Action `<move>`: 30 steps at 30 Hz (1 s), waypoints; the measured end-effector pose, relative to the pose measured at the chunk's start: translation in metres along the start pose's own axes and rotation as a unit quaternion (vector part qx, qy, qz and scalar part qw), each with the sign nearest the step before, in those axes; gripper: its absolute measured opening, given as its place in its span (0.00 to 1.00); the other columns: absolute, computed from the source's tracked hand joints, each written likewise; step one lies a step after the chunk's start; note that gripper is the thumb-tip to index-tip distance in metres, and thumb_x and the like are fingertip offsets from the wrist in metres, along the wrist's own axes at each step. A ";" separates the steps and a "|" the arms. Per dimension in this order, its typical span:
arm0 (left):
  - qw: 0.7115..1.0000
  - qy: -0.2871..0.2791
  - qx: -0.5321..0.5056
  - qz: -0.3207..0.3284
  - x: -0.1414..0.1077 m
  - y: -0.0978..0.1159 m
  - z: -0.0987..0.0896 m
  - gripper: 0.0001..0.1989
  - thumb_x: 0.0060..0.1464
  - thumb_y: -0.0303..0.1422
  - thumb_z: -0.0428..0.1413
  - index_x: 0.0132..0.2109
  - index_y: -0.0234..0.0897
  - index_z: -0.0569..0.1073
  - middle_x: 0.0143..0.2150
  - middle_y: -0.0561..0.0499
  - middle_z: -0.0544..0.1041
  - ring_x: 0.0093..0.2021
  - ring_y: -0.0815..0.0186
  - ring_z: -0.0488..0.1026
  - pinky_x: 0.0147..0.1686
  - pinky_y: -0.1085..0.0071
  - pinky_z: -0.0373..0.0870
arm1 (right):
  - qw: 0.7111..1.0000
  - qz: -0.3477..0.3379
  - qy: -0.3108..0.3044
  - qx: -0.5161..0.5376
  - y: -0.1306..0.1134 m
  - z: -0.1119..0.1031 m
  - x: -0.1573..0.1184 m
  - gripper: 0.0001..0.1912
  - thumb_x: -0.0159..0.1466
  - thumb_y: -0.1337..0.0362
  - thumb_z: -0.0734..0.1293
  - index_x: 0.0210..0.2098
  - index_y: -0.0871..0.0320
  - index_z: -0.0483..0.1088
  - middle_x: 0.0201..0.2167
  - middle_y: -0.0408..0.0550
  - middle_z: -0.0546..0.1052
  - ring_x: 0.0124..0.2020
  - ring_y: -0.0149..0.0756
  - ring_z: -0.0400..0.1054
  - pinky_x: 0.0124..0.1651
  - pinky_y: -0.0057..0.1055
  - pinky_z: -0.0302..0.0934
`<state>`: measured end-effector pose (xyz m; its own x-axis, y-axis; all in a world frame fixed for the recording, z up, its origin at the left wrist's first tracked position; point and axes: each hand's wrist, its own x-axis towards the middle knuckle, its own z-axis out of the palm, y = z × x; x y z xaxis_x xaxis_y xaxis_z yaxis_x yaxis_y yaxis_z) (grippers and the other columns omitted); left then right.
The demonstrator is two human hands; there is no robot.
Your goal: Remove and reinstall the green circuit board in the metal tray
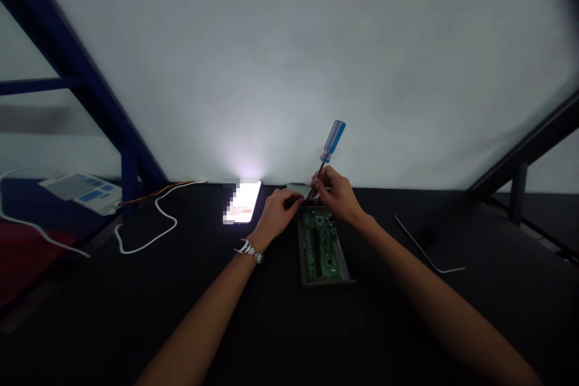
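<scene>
R hand [337,192] has the driver [333,140] pinched by its shaft, handle sticking up above the fingers & leaning a bit right; tip's lost btw the hands, so can't tell what it touches. L hand [279,212], w/ a watch [250,250] on the wrist, is at the far end of the board [322,241], fingertips bent near the driver's lower end; smth dark under them, too dim to ID, & can't tell if they grip it. Board sits in a metal frame [348,281] on the black table [136,313], mid-view, far edge partly covered by the hands. Pale pc [296,187] behind is mostly hidden. Phone [253,200] to the left is glaring, L side pixelated, screen unreadable. Bent rod [420,247] lies off right, dark patch beside it unclear. Both forearms cut off at bottom.
</scene>
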<state>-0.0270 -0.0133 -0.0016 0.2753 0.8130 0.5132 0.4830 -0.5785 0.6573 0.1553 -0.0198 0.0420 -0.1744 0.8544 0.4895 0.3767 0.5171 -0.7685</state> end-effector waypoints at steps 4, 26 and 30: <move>1.000 -0.015 0.016 0.009 -0.001 -0.002 -0.004 0.07 0.59 0.33 0.56 0.42 0.41 0.78 0.38 0.50 0.79 0.40 0.61 0.72 0.38 0.65 0.68 | 1.000 0.016 0.009 0.019 0.001 -0.002 -0.003 0.07 0.66 0.59 0.61 0.39 0.55 0.62 0.32 0.47 0.75 0.28 0.35 0.72 0.29 0.33 0.69; 0.999 -0.028 0.024 0.014 -0.004 -0.001 -0.002 0.06 0.59 0.31 0.55 0.39 0.40 0.77 0.37 0.49 0.78 0.40 0.60 0.70 0.40 0.63 0.67 | 1.000 0.008 0.008 0.027 0.005 0.001 -0.006 0.05 0.66 0.61 0.61 0.39 0.55 0.63 0.33 0.48 0.76 0.26 0.33 0.72 0.30 0.33 0.69; 0.999 -0.027 0.023 0.014 -0.005 -0.001 -0.003 0.06 0.59 0.31 0.55 0.40 0.41 0.77 0.37 0.49 0.78 0.41 0.60 0.70 0.41 0.63 0.67 | 1.000 0.003 -0.001 0.016 0.008 0.001 -0.007 0.06 0.66 0.60 0.61 0.38 0.55 0.63 0.31 0.46 0.75 0.26 0.33 0.71 0.32 0.33 0.69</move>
<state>-0.0308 -0.0169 -0.0030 0.3330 0.7996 0.4997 0.5122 -0.5984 0.6161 0.1586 -0.0214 0.0320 -0.1746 0.8577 0.4835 0.3485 0.5131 -0.7844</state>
